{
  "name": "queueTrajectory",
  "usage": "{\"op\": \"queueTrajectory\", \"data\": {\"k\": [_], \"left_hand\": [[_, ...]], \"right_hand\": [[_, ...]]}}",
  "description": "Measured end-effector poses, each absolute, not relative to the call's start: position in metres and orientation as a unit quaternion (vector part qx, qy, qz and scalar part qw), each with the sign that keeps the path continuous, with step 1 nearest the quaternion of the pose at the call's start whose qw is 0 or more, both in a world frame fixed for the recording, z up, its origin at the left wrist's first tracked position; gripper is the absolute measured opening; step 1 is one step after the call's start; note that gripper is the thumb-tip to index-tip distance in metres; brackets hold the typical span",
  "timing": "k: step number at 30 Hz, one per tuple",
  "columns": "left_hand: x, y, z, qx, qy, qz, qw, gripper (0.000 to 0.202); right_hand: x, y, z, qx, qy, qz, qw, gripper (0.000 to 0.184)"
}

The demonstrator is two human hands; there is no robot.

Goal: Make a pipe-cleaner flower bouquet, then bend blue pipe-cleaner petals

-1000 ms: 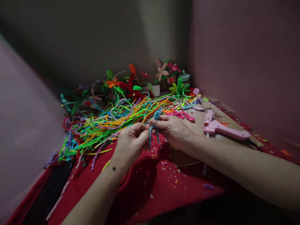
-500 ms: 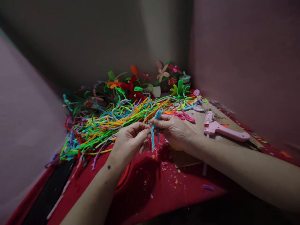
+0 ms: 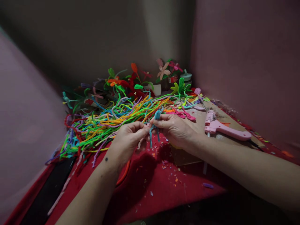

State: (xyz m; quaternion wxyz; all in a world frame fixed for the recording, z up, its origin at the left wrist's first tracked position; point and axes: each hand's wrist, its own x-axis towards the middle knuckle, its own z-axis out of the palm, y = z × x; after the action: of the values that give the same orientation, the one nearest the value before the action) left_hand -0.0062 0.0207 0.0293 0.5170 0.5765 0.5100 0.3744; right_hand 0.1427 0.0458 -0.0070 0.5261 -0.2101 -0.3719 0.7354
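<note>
A blue pipe cleaner (image 3: 157, 115), folded into a loop on top with two ends hanging down, is pinched between the thumb and fingers of my right hand (image 3: 174, 126). Close beside it, my left hand (image 3: 130, 134) is closed in a pinch, its fingertips on the blue strand just below the loop. Fingers partly cover where the strands meet. Behind both hands spreads a large heap of pipe cleaners (image 3: 122, 117) in many colours. Pink looped pipe cleaners (image 3: 187, 115) lie just beyond my right hand.
On a cardboard sheet (image 3: 194, 123) at the right rests a pink glue gun (image 3: 225, 130) with its cord. Pipe-cleaner flowers (image 3: 163, 71) and a lidded jar (image 3: 186, 77) stand at the back. Fuzz scraps dot the red cloth (image 3: 168, 193). A black flat object (image 3: 50, 190) lies left.
My left fingertips have moved up against the blue strand, and its hanging end has shifted slightly left. The right hand keeps its pinch on the loop.
</note>
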Motion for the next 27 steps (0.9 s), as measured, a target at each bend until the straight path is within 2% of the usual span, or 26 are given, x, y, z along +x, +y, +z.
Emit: {"op": "queueTrajectory", "data": {"k": [6,9,13,16,18,21,27], "left_hand": [[-0.005,0.022,0.028,0.569,0.527,0.34,0.532,0.023],[-0.013,0.019,0.035,0.595,0.538,0.34,0.491,0.023],[-0.046,0.008,0.04,0.685,0.577,0.297,0.33,0.02],[-0.077,-0.003,0.027,0.759,0.625,0.127,0.131,0.017],[-0.094,-0.009,0.011,0.756,0.652,0.03,0.056,0.015],[-0.107,-0.012,-0.009,0.756,0.653,0.0,0.038,0.016],[-0.114,-0.016,-0.019,0.777,0.623,0.03,0.09,0.006]], "right_hand": [[0.142,0.043,-0.006,-0.218,-0.399,0.722,0.522,0.013],[0.143,0.046,-0.008,-0.218,-0.391,0.721,0.529,0.012],[0.146,0.05,-0.009,-0.209,-0.364,0.735,0.532,0.012],[0.147,0.051,-0.008,-0.199,-0.38,0.747,0.508,0.013],[0.148,0.05,-0.008,-0.186,-0.393,0.756,0.49,0.015],[0.149,0.048,-0.007,-0.175,-0.389,0.773,0.47,0.018],[0.151,0.047,-0.008,-0.152,-0.397,0.781,0.458,0.016]]}}
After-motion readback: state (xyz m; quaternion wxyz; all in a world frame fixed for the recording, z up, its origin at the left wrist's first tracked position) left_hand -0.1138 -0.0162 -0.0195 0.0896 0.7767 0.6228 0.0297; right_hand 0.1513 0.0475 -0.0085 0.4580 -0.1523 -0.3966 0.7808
